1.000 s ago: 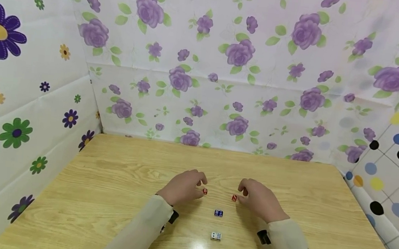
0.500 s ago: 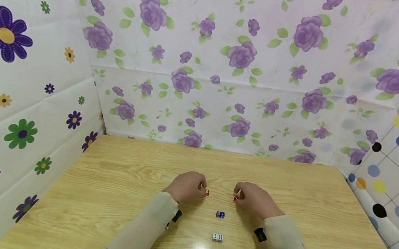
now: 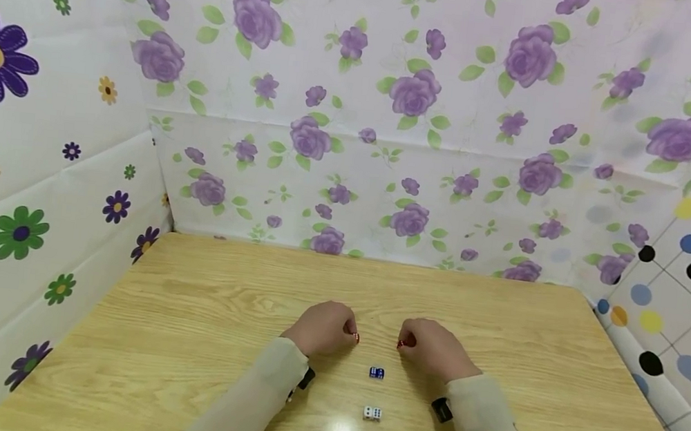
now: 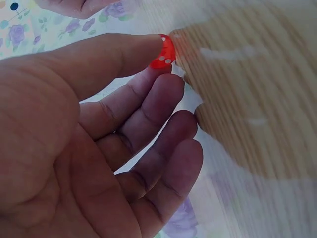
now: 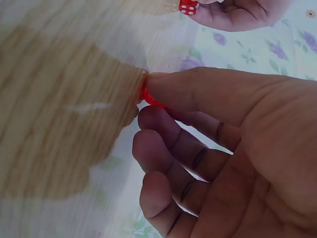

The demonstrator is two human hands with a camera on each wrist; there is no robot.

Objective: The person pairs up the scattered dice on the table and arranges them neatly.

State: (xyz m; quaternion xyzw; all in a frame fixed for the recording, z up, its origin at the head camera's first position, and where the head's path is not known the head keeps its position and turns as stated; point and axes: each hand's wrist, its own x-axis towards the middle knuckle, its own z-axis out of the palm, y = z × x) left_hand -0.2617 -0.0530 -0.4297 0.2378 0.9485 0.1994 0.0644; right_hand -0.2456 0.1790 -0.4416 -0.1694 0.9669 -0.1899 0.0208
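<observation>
My left hand (image 3: 323,329) pinches a red die (image 4: 167,53) with white dots between thumb and index finger, at the tabletop. Across from it, my right hand (image 3: 435,349) pinches a second red die (image 5: 149,97), mostly covered by the thumb in the right wrist view. A gap of bare wood separates the two red dice. Nearer the body, two blue dice (image 3: 377,372) sit side by side between the forearms. Two white dice (image 3: 372,414), also side by side, lie closer still.
The wooden table (image 3: 220,280) spreads out around both hands. A cloth with purple roses (image 3: 419,98) rises behind the table's back edge. Other patterned cloths, one with daisies (image 3: 19,233) and one with coloured dots, stand at the left and right.
Thumbs and index fingers have closed onto the red dice, which were more exposed before. The right hand has come slightly left, towards the left hand. Blue and white dice stay put.
</observation>
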